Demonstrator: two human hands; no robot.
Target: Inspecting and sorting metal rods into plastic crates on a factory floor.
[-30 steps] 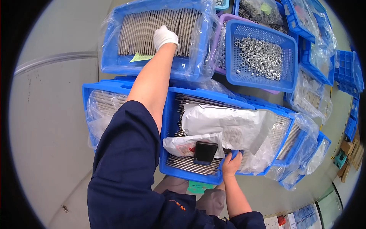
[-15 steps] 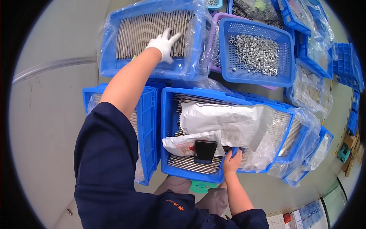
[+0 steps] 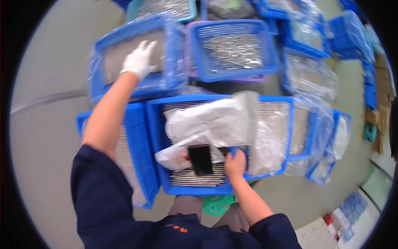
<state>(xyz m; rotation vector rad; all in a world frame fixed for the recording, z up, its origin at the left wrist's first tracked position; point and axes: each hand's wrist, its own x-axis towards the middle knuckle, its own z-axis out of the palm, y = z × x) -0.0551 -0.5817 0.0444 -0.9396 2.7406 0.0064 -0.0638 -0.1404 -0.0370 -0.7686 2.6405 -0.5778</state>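
Observation:
My left hand, in a white glove, is at the upper left over a plastic-lined blue bin of thin metal rods. Its fingers are spread; whether they touch the rods is blurred. My bare right hand is closed round something blue at the front bin's right side; I cannot tell a bin rim from a handle. Beside it lies a black phone-like device on a small white bag. A larger white bag covers much of that bin, with metal rods showing in front.
A blue perforated basket of small metal rings stands far centre on a purple one. More blue bins of rods stand on both sides of the front bin. A grey wall is at left, a green stool below.
The view has shifted, so the bins sit further left in the picture. My left hand stays over the rods, fingers still spread. My right hand keeps its grip by the front bin.

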